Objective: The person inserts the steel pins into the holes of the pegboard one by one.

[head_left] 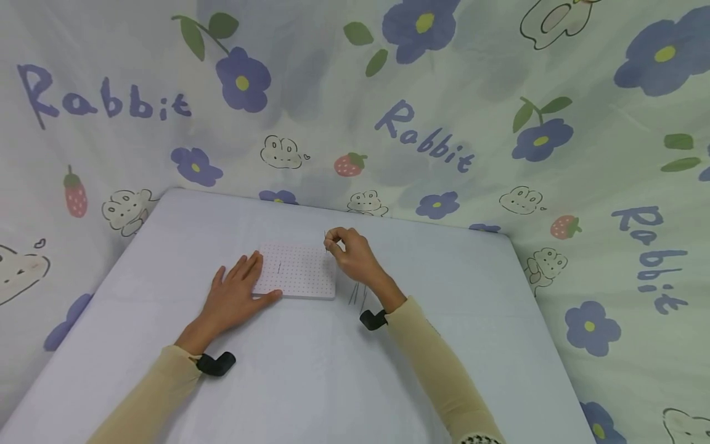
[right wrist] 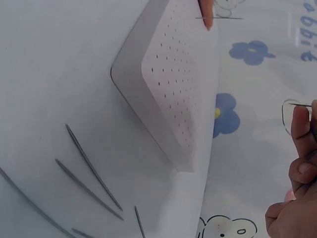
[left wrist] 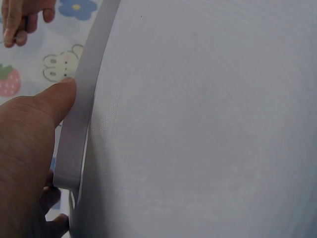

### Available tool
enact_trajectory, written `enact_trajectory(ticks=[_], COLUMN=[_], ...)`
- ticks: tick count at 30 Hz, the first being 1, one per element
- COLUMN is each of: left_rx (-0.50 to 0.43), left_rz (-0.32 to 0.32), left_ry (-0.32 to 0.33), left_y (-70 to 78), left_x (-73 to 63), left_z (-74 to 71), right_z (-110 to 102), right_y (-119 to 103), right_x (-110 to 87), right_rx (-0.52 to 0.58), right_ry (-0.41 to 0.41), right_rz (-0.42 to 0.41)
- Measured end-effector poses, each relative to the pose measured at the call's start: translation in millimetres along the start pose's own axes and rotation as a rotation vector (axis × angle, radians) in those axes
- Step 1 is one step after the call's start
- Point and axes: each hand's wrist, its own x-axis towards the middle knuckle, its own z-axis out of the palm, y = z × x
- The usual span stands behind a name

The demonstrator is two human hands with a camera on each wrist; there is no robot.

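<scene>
White perforated board [head_left: 302, 277] noted lying flat on the pale table [head_left: 477, 277], its near edge roughly facing the wearer. The board is steadied at its left end by the left hand [head_left: 235, 297]: fingers extended and fanned, thumb set well apart along the near edge. A thin needle [right wrist: 299, 104] is pinched between thumb and index fingertip of the right hand [head_left: 355, 254], held above the board's far right corner, its lower end clear of the surface. One upright needle [right wrist: 230, 19] is set in a hole on the board's left half. Several loose needles [right wrist: 92, 165] are scattered on the table, just beside the board's right side.
</scene>
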Motion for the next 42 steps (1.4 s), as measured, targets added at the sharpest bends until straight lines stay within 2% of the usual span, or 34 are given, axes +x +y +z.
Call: enact_trajectory(ticks=[12, 24, 32, 42], left_rx=[0.0, -0.002, 0.003, -0.003], left_rz=[-0.001, 0.004, 0.004, 0.0], left_ry=[-0.006, -0.003, -0.004, -0.005], left_y=[-0.8, -1.0, -3.1, -1.8], left_x=[-0.4, -0.8, 0.4, -1.4], left_z=[0.8, -0.1, 2.1, 0.5], right_z=[22.2, 39.0, 50.3, 67.2], right_y=[-8.0, -11.5, -11.2, -12.6], right_x=[8.6, 15.6, 18.1, 18.1], right_rx=[-0.054, -0.085, -0.177, -0.26], right_ry=[0.022, -0.014, -0.022, -0.041], right_rz=[-0.017, 0.0, 0.014, -0.026])
